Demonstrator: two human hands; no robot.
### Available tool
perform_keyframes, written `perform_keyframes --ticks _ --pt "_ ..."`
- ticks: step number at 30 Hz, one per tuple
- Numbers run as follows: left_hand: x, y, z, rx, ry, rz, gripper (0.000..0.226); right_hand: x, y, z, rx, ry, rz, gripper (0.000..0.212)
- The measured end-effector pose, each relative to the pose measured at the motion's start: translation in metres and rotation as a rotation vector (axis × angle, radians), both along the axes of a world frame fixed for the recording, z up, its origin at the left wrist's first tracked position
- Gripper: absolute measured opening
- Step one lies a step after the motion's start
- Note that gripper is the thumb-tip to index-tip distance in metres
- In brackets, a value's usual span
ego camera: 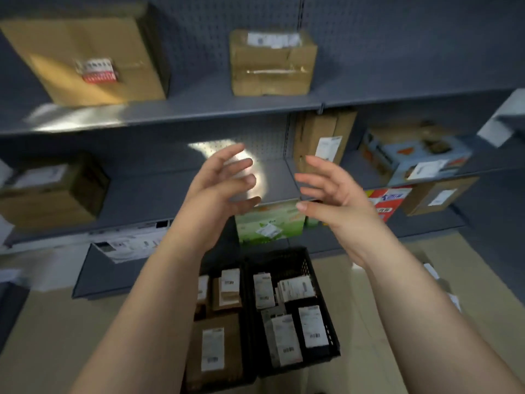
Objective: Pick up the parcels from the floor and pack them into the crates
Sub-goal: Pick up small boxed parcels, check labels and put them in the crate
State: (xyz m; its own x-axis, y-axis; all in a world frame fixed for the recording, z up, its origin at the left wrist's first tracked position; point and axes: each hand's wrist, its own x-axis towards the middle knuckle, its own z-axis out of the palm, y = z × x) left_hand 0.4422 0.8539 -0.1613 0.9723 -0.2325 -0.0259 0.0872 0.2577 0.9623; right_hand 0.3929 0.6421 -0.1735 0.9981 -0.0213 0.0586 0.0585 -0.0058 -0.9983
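Observation:
Two black crates stand side by side on the floor below me. The right crate (331,317) holds several small labelled parcels (312,325). The left crate (246,308) holds brown labelled parcels (216,351) and is partly hidden by my left forearm. My left hand (218,189) and my right hand (332,194) are raised in front of the shelves, palms facing each other, fingers spread, holding nothing. Both hover well above the crates.
Grey metal shelving (199,109) fills the view ahead, with cardboard boxes (85,58) (272,64) on the top shelf and more boxes lower down. A green box (267,226) sits behind the crates. The floor (71,322) is tan.

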Motion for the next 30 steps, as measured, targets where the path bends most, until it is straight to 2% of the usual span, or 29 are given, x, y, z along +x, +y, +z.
perform_keyframes --ticks 3,8,17,21,30 --pt "-0.012 0.007 0.051 0.042 -0.090 -0.090 0.059 -0.023 0.006 0.046 -0.002 -0.089 -0.085 0.069" --pt "-0.027 0.009 0.118 0.061 -0.238 -0.134 0.053 -0.053 0.010 0.105 -0.031 -0.205 -0.167 0.070" --pt "-0.040 -0.011 0.193 0.037 -0.394 -0.184 0.053 -0.091 -0.008 0.185 -0.093 -0.383 -0.261 0.066" --pt "-0.048 -0.040 0.221 -0.003 -0.454 -0.214 0.052 -0.104 -0.031 0.209 -0.100 -0.438 -0.277 0.074" --pt "-0.072 -0.153 0.251 -0.060 -0.546 -0.333 0.050 -0.152 -0.131 0.237 -0.195 -0.493 -0.319 0.073"
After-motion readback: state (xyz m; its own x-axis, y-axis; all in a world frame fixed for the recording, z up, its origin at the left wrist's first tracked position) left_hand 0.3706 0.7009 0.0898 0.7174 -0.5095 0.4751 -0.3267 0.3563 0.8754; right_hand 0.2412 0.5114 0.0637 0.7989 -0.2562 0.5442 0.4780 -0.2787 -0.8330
